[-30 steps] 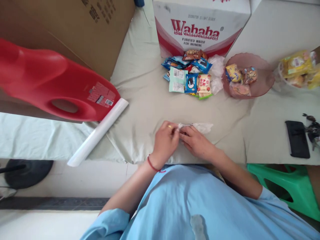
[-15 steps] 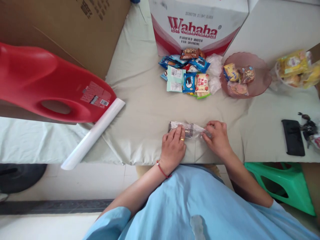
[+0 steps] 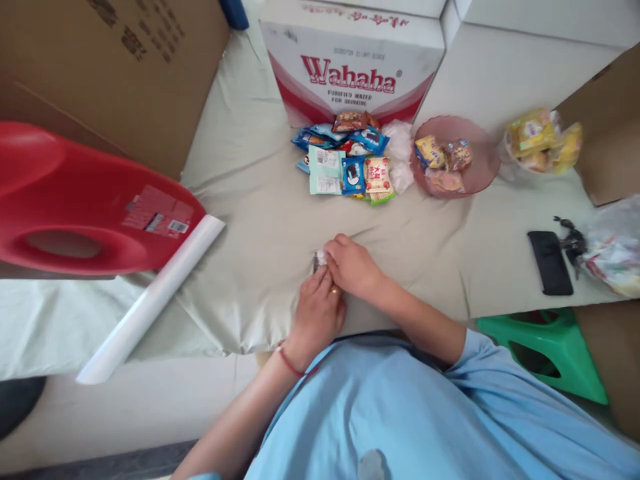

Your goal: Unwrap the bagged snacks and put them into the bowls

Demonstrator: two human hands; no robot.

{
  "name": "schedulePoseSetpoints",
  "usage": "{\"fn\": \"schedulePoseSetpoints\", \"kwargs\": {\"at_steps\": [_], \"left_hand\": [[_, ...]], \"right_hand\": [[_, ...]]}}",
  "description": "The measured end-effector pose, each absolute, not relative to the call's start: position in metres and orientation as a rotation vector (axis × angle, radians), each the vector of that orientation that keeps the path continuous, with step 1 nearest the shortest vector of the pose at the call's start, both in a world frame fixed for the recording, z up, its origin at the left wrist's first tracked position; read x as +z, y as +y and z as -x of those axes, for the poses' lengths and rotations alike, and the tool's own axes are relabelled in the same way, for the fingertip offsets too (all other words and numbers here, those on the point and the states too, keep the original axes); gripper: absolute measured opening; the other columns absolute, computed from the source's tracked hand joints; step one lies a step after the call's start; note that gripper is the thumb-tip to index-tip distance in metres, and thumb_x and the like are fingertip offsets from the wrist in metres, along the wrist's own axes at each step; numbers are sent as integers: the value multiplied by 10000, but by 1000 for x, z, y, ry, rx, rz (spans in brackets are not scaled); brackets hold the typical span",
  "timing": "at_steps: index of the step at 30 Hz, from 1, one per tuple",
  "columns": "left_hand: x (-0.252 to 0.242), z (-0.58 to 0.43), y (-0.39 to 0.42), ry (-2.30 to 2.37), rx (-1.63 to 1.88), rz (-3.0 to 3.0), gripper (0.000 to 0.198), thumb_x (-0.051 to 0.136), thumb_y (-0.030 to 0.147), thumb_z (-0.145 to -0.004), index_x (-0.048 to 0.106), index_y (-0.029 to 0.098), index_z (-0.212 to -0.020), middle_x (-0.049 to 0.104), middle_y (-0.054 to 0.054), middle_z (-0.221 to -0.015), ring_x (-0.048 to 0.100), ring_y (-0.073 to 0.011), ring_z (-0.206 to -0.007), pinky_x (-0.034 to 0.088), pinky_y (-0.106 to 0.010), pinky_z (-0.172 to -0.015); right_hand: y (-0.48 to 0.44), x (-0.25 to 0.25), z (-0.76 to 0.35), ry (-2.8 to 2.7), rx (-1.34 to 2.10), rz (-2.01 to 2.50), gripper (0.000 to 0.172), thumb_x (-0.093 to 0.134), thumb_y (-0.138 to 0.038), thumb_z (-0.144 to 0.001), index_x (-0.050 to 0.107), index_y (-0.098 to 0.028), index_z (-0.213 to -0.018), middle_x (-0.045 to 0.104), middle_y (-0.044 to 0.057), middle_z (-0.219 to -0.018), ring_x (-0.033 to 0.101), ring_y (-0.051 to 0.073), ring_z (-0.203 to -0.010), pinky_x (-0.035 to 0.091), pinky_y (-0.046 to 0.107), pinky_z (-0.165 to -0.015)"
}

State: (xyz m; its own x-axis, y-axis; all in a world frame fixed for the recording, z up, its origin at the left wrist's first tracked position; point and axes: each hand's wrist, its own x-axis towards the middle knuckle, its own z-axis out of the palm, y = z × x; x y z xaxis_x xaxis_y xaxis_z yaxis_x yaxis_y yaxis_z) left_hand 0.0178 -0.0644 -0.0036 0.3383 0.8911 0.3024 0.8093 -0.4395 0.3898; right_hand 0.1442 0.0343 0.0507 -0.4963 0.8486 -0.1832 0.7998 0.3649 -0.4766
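Note:
A small dark bar wrapped in clear plastic [image 3: 316,263] lies on the cloth near the table's front edge, mostly hidden under my fingers. My left hand [image 3: 319,307], with a gold ring and a red bracelet, presses on the wrapped bar from the near side, its fingers together. My right hand [image 3: 353,268] reaches across from the right, its fingers curled on the crumpled plastic at the far end. The two hands touch, the right partly over the left fingertips.
A red jug [image 3: 90,207] and a white film roll [image 3: 155,297] lie left. Behind are snack packets [image 3: 326,175], a Wahaha carton [image 3: 355,73] and a pink bowl [image 3: 480,173] holding snacks. A black phone [image 3: 550,263] and a plastic bag [image 3: 617,247] lie right, above a green stool [image 3: 575,360].
My right hand has moved left across the wrapped bar, carrying the loose plastic end over to meet my left hand. The head view has shifted, so the scene sits further left.

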Motion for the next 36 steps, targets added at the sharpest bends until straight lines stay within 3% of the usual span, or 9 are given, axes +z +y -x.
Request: {"fn": "schedulePoseSetpoints", "kwargs": {"at_steps": [5, 9, 13, 17, 21, 23, 28, 32, 36], "left_hand": [[3, 23, -83, 1428, 914, -2240, 331, 519, 104, -957, 696, 209, -1216, 773, -89, -1190, 616, -278, -1352, 525, -489, -1111], [4, 30, -96, 1594, 982, -2005, 233, 548, 119, -968, 723, 233, -1073, 787, -51, -1026, 667, -267, -1236, 559, -475, -1048], [10, 19, -92, 1701, 1090, -1758, 188, 542, 191, -1010, 722, 241, -1029, 773, -48, -1048, 679, -243, -1193, 547, -479, -1075], [17, 7, -77, 1722, 1186, -1431, 204, 564, 362, -1038, 698, 234, -1122, 715, -87, -1193, 671, -230, -1209, 564, -438, -1063], [19, -8, -59, 1469, 1193, -1052, 521, 648, 562, -973, 563, 219, -1355, 633, -153, -1412, 670, -259, -1266, 619, -382, -946], [21, -17, -50, 1364, 1157, -947, 557, 696, 590, -929, 590, 195, -1306, 698, -143, -1322, 712, -253, -1172, 615, -386, -944], [27, -33, -38, 1328, 1099, -908, 457, 746, 548, -885, 682, 179, -1147, 779, -90, -1104, 743, -241, -1022, 604, -382, -921], [22, -28, -39, 1368, 1051, -1029, 450, 712, 555, -906, 678, 189, -1166, 774, -95, -1113, 742, -244, -1056, 586, -402, -978], [6, -1, -51, 1613, 1021, -1198, 412, 623, 551, -963, 671, 194, -1163, 767, -101, -1111, 731, -245, -1054, 567, -412, -985]], "right_hand": [[9, 40, -159, -2638, 568, 1262, 386, 617, -417, -1040, 649, -125, -1291, 635, 171, -1323, 530, 325, -1237, 486, 458, -1046], [1, 25, -170, -2647, 468, 1163, 483, 670, -323, -1011, 562, -180, -1460, 566, 151, -1506, 471, 310, -1362, 468, 466, -1108], [13, 21, -173, -2586, 515, 1198, 367, 529, -224, -1063, 632, -238, -1415, 643, 128, -1440, 540, 300, -1283, 493, 485, -1067], [26, 37, -181, -2247, 799, 1218, 347, 482, -345, -1092, 687, -209, -1337, 723, 139, -1299, 621, 288, -1170, 501, 477, -1066], [25, 47, -192, -1721, 1390, 1206, 411, 423, -485, -1100, 707, -226, -1245, 756, 55, -1044, 689, 210, -922, 582, 347, -840], [17, 44, -193, -1586, 1594, 1154, 423, 462, -541, -1076, 718, -224, -1188, 738, 34, -975, 683, 188, -861, 579, 313, -785], [-6, 33, -199, -1490, 1723, 1099, 469, 597, -611, -996, 678, -219, -1241, 727, 47, -1066, 693, 191, -947, 596, 333, -861], [19, 51, -246, -1602, 1439, 1232, 426, 600, -575, -995, 681, -218, -1213, 723, 51, -1007, 694, 196, -874, 604, 336, -791], [105, 87, -334, -1547, 522, 1485, 358, 576, -447, -1012, 658, -207, -1265, 710, 100, -1215, 668, 246, -1140, 563, 376, -953]]}}
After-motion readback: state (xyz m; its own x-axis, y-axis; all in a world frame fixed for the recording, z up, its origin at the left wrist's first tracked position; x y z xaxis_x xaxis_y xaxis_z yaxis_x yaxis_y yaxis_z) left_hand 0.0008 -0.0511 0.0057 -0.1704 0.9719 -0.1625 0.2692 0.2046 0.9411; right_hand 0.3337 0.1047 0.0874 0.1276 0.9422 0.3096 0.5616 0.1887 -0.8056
